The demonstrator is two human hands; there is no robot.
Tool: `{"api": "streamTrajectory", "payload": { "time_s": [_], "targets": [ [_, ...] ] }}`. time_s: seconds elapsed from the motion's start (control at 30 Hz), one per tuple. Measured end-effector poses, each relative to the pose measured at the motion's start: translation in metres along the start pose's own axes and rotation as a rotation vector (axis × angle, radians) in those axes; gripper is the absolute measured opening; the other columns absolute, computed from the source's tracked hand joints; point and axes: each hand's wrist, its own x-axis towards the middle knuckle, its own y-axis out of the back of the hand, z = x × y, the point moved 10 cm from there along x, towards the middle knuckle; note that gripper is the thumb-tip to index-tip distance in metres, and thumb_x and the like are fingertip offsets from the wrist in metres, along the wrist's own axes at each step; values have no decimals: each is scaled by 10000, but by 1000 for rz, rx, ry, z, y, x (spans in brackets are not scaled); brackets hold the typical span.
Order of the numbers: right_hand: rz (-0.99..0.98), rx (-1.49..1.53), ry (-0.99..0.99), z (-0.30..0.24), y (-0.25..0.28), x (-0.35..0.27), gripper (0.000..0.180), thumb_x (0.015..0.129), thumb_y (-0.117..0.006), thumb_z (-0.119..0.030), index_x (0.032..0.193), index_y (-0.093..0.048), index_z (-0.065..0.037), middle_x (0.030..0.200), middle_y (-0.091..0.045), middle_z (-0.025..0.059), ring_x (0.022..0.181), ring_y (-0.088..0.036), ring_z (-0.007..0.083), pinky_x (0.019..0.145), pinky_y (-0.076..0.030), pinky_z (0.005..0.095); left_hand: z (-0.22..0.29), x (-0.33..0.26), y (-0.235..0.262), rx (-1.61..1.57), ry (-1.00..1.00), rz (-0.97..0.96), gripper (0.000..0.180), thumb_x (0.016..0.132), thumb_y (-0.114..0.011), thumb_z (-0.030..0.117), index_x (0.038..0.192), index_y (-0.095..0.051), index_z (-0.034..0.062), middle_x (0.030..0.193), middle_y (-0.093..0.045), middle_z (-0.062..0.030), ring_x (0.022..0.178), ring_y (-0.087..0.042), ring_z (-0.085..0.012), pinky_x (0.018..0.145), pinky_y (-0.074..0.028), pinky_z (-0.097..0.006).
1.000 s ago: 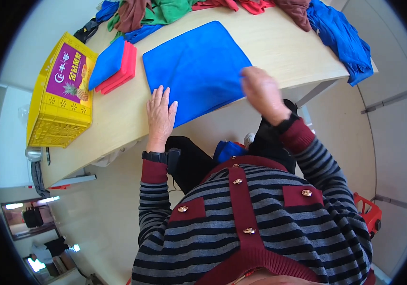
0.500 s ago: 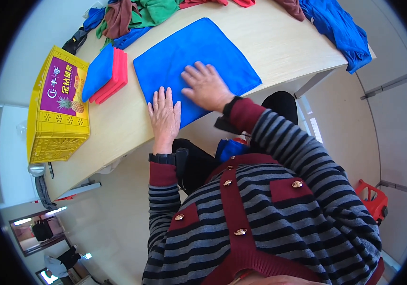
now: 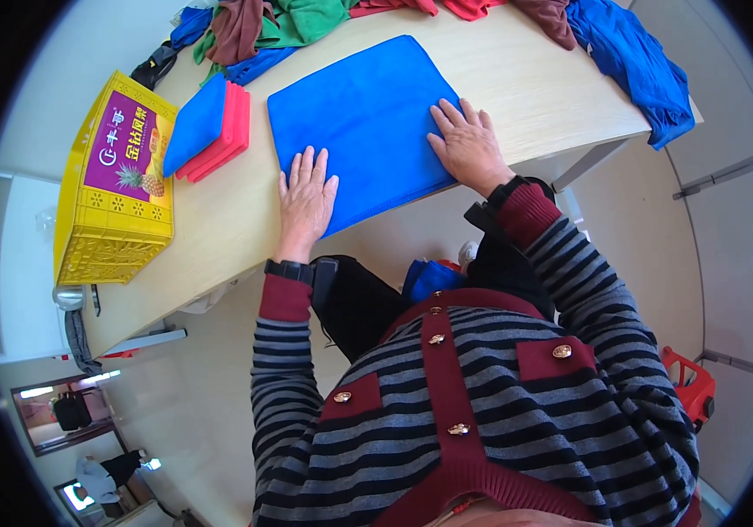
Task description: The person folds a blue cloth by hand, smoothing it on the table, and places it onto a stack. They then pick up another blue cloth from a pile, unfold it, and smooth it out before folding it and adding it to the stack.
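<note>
Blue cloth (image 3: 366, 119) spread flat on the counter (image 3: 543, 97), its near edge along the counter's front. Both hands released, fingers extended: left hand (image 3: 306, 195) palm-down at the cloth's left edge, right hand (image 3: 469, 147) palm-down at its right edge. To the left, a folded stack of blue and red cloths (image 3: 209, 132) just beside a yellow crate (image 3: 117, 250). Crumpled fabrics (image 3: 311, 19) along the far side.
</note>
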Motion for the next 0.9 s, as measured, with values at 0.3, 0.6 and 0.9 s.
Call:
{"api": "streamTrajectory", "payload": {
  "time_s": [0.3,0.6,0.9],
  "targets": [
    [30,-40,-4,-8,28,-31,525,1048,-425,-389,1422,-488,-26,1487,-475,169,1411,-382,391,1185,-243,565,-36,49,-6,61,-73,-67,583,1057,-386,428,1583,-278,201,1650,-251,-65,1526,-208,-276,1194,-158,-601],
    [-352,-27,110,-42,46,-62,385,1006,-524,-333,1214,-592,-16,1222,-592,187,1219,-528,354,1132,-320,549,-38,70,10,203,-32,-62,589,1035,-444,431,1550,-344,163,1620,-311,-96,1500,-262,-309,1180,-189,-617],
    [16,167,542,-117,25,25,531,1026,-446,-447,1454,-486,-136,1529,-439,133,1437,-365,362,1165,-285,538,55,11,5,31,79,194,608,992,-528,453,1488,-443,112,1567,-374,-171,1456,-314,-395,1138,-222,-657]
  ]
}}
